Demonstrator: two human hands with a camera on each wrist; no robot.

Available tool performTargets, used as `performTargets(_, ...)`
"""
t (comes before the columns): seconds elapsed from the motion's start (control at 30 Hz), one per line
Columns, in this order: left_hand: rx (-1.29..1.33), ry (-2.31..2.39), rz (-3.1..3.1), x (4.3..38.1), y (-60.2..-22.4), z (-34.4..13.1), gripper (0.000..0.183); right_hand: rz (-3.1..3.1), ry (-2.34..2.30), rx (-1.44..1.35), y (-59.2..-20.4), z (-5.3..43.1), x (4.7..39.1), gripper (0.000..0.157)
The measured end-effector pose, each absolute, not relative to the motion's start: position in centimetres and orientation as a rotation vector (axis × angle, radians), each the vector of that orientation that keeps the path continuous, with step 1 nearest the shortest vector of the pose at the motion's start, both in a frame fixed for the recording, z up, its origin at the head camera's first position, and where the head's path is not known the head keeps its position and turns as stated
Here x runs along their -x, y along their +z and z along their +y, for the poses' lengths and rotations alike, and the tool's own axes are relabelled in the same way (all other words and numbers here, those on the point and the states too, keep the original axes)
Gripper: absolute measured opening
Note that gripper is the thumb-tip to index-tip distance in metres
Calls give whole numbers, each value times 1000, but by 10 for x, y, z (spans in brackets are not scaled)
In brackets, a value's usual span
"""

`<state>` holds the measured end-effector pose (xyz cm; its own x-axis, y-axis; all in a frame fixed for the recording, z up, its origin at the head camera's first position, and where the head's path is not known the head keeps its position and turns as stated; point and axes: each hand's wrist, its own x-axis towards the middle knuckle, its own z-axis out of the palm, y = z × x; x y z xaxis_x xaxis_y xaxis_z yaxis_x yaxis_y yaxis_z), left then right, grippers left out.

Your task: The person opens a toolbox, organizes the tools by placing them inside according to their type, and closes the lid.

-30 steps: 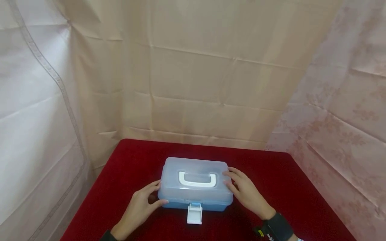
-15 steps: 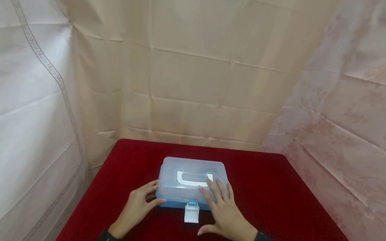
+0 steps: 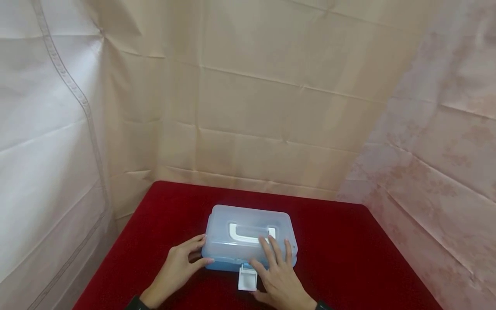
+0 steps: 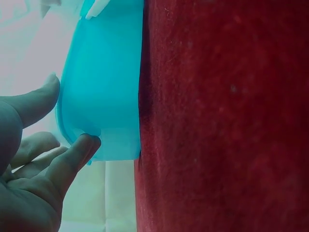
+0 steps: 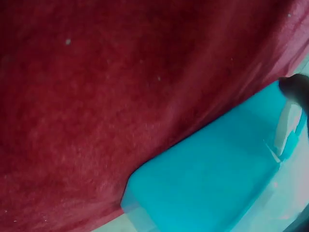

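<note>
A plastic storage box (image 3: 221,219) with a frosted lid, blue base and white carry handle (image 3: 234,232) sits on the table, lid down. From its front hangs a white latch (image 3: 247,280), flipped outward. My left hand (image 3: 176,265) holds the left front corner between thumb and fingers; the left wrist view shows the fingertips (image 4: 89,140) against the blue base (image 4: 106,87). My right hand (image 3: 280,280) spreads its fingers over the lid's front right, with the thumb at the latch's lower end. In the right wrist view, the dark thumb (image 5: 297,89) meets the latch (image 5: 287,123).
Red velvety cloth (image 3: 341,254) covers the table beneath the box. A beige curtain (image 3: 248,107) hangs behind it, with a white curtain (image 3: 50,150) at left and a floral pinkish one (image 3: 438,172) at right.
My right hand has left the box's right side and come across the lid to the front, its thumb reaching the latch. The left hand keeps its place at the left corner.
</note>
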<state>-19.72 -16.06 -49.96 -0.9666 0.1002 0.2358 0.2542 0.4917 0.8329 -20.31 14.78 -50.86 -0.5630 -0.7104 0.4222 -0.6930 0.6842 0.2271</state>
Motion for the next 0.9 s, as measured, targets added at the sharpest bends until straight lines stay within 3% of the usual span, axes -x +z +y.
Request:
performTargets(0.27, 271, -1472, -2556, 196, -499, -159, 67, -2349, 176, -1109, -504, 152, 206, 37)
performTargets(0.4, 270, -1479, -2562, 195, -500, -159, 67, -2330, 184, -1085, -504, 154, 206, 25)
performTargets(0.9, 244, -1482, -2600, 195, -500, -162, 70, -2310, 203, -1047, -500, 141, 207, 31)
